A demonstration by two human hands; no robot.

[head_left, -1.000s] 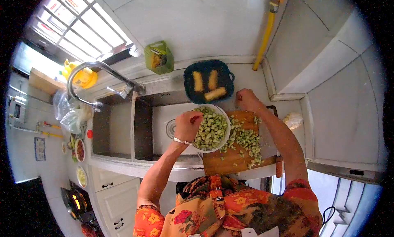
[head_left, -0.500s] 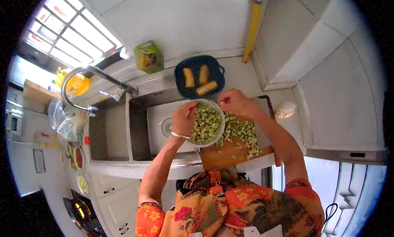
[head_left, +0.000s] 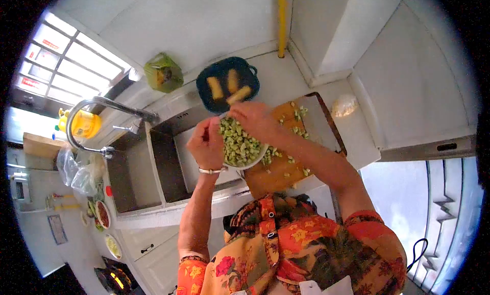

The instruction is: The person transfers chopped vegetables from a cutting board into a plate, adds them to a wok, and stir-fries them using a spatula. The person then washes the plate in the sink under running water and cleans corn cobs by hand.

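A white bowl [head_left: 262,156] filled with chopped green vegetable pieces [head_left: 239,144] sits over the right edge of the sink, overlapping the cutting board. My left hand [head_left: 206,143] is closed at the bowl's left side, fingers curled by the rim. Over the bowl's far edge is my right hand [head_left: 251,120], fingers bunched and pointing toward the left hand; what they hold, if anything, is hidden. Beside the bowl lies a wooden cutting board [head_left: 263,181], with scattered green pieces [head_left: 300,131] on it. My right forearm crosses above the board.
Behind the bowl stands a dark blue basket [head_left: 205,95] holding 3 tan cylindrical pieces. A steel sink [head_left: 162,165] with a curved faucet [head_left: 76,116] is at left. A green container [head_left: 163,73] stands by the wall; a whitish lump [head_left: 345,105] lies right of the board.
My right hand has moved left from above the board to over the bowl. Fewer green pieces lie on the board. The head view has shifted and turned slightly.
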